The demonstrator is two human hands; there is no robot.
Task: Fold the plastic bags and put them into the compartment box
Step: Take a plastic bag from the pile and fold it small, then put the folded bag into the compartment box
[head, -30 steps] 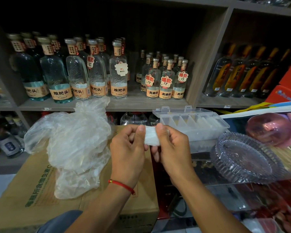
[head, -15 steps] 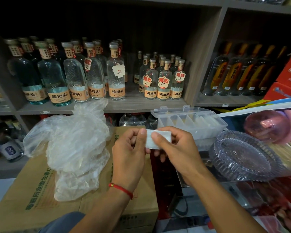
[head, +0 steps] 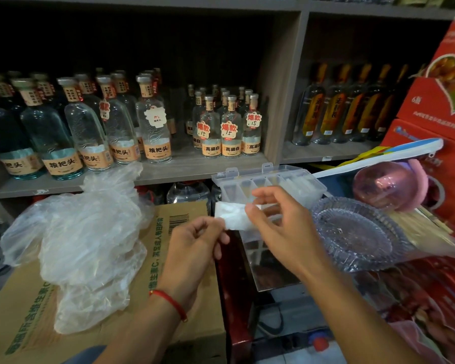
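Note:
A small white folded plastic bag (head: pixel 233 215) hangs in the air between my hands. My right hand (head: pixel 279 227) pinches its right end between thumb and forefinger. My left hand (head: pixel 195 245) sits just below its left corner with curled fingers, thumb at the bag's edge. Just behind the bag stands the clear compartment box (head: pixel 307 179), lid open, with several folded bags in its right cells. A heap of loose clear plastic bags (head: pixel 82 232) lies on the cardboard carton (head: pixel 174 214) at the left.
A ribbed clear glass dish (head: pixel 357 232) sits right of my right hand, a pink globe (head: pixel 378 185) behind it. Shelves of liquor bottles (head: pixel 153 127) fill the background. Red gift boxes (head: pixel 439 101) stand at the far right.
My hands have drawn apart. The right hand carried the folded bag up and right toward the box, while the left hand dropped lower and loosened at the bag's left corner.

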